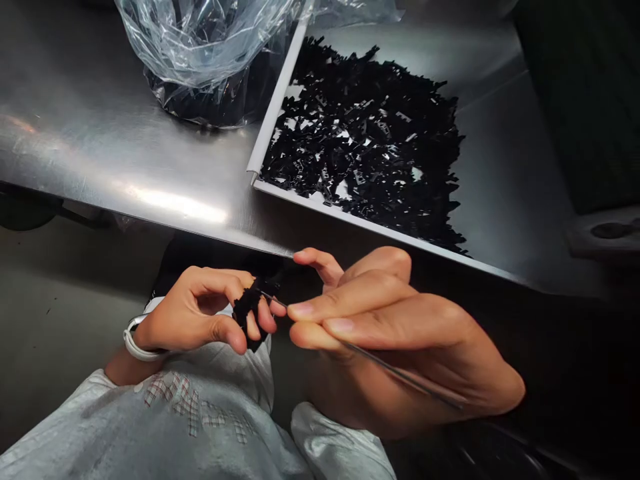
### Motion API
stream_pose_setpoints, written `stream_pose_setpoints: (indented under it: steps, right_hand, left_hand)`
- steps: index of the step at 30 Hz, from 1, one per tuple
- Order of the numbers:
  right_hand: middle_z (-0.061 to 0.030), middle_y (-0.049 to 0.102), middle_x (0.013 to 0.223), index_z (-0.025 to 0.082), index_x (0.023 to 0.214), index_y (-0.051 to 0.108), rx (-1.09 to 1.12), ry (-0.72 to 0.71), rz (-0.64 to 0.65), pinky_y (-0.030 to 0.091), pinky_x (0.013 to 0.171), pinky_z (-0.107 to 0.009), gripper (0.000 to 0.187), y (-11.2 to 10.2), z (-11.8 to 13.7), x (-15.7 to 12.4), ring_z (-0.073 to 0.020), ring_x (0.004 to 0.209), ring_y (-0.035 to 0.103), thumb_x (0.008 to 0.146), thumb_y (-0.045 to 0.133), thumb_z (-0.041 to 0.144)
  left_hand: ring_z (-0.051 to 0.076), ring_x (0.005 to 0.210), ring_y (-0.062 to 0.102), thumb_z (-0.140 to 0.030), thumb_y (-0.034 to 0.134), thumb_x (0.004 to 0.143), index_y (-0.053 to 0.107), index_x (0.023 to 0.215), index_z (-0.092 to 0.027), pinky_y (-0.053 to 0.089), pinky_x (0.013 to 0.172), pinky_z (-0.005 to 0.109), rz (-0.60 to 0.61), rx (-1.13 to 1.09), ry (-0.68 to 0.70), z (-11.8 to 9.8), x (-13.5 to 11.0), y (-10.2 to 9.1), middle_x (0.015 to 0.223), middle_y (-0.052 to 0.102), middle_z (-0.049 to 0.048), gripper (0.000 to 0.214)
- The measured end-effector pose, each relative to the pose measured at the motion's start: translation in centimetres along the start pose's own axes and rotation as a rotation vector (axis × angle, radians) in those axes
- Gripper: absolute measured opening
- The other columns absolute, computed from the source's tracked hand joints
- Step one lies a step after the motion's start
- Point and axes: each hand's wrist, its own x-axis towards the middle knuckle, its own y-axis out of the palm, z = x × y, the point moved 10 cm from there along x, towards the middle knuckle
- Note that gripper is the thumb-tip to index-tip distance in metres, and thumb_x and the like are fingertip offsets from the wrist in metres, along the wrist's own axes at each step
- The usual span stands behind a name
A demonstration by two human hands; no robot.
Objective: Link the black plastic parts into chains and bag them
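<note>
left hand (193, 313) holding one black clump (246, 310), right hand (400, 333) one steel pick (395, 371)

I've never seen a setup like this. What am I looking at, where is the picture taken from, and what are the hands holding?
There is no machine here. These are a person's two bare hands, filmed by a camera worn on their head, looking forward and down. The left hand pinches a clump of small black parts. The right hand holds a slender metal tool, and its tip reaches that clump. A white wristband circles the left wrist. Beyond the hands is a steel table. On it are a white-edged tray spread with loose black pieces and a clear plastic bag with dark contents.
</note>
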Motion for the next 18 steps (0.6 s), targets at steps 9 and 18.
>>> stream_pose_setpoints:
  steps: [9, 18]
  right_hand:
    - [0.01, 0.081, 0.078, 0.025, 0.079, 0.068, -0.044, -0.036, 0.151, 0.064, 0.092, -0.037, 0.021, 0.64, 0.87, -0.25, -0.0099, 0.065, 0.073, 0.094, 0.068, 0.011]
    - [0.0082, 0.077, 0.071, 0.025, 0.077, 0.066, -0.026, -0.015, 0.065, 0.064, 0.092, -0.043, 0.018, 0.43, -0.03, -0.38, -0.0112, 0.063, 0.068, 0.087, 0.08, 0.032]
  left_hand:
    - [0.017, 0.076, 0.069, -0.038, 0.088, 0.074, 0.075, 0.068, -0.015, 0.059, 0.077, 0.03, 0.009, 0.074, 0.022, -0.38, 0.18, -0.05, 0.073, 0.071, 0.0056, 0.027]
    - [0.013, 0.072, 0.066, -0.035, 0.089, 0.073, 0.075, 0.07, -0.015, 0.058, 0.078, 0.028, 0.017, 0.041, 0.007, -0.29, 0.0, 0.17, 0.074, 0.073, 0.0047, 0.024]
